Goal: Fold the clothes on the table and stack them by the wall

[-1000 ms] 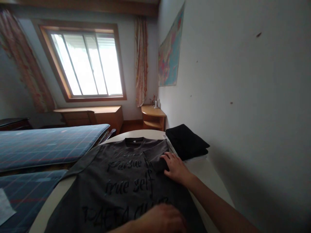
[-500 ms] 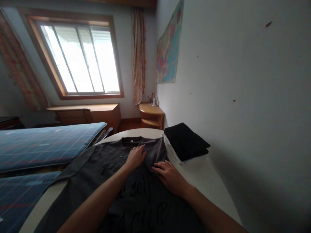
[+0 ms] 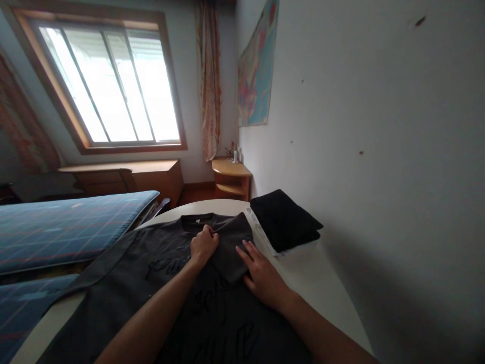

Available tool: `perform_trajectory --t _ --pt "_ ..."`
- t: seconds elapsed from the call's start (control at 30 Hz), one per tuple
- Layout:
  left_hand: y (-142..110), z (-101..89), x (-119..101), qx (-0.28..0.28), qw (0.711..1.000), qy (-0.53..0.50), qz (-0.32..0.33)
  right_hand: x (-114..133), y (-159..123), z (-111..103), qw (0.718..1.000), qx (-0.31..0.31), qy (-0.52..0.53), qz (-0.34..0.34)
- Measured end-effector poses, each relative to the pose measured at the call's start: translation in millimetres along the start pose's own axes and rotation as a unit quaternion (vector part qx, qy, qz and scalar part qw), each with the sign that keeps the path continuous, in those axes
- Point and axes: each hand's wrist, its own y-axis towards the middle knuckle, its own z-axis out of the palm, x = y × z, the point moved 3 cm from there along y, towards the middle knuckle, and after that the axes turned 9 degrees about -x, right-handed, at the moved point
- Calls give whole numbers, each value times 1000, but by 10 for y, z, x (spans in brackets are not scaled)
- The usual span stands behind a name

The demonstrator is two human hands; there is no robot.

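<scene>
A dark grey T-shirt (image 3: 125, 283) with black lettering lies spread on a pale round table (image 3: 322, 298), its neckline at the far side. On the right, part of the shirt is folded inward over the chest. My left hand (image 3: 203, 246) is closed near the collar, its fingers pinching the edge of the folded part. My right hand (image 3: 261, 275) rests with fingers spread on the right edge of the fold. The near end of the shirt runs out of view beneath my forearms.
A folded black cloth (image 3: 284, 220) lies on something white at the table's right, near the wall. Blue plaid mattresses (image 3: 76, 227) stand along the left. Beyond are a wooden desk (image 3: 151, 174), a corner shelf (image 3: 232, 169) and a window (image 3: 113, 86).
My left hand has gone from lying with fingers outstretched to a closed grip on the fabric. The folded part now lies flatter and wider. My right hand's fingers have spread, and the view has shifted slightly.
</scene>
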Motion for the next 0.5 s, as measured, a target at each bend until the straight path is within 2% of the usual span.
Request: perform_trajectory --t 0.1,0.23,0.37,0.5 --pt "-39 7 36 5 1000 -12 19 -49 2 37 998 35 -16 48" --pt "-135 2 17 2 996 -41 74 -56 -20 -36 998 56 -14 30" --pt "-210 -5 12 -7 994 -50 98 -66 69 -136 998 24 35 37" --pt "-232 -5 24 -16 993 -55 104 -187 385 -71 992 -44 44 108"
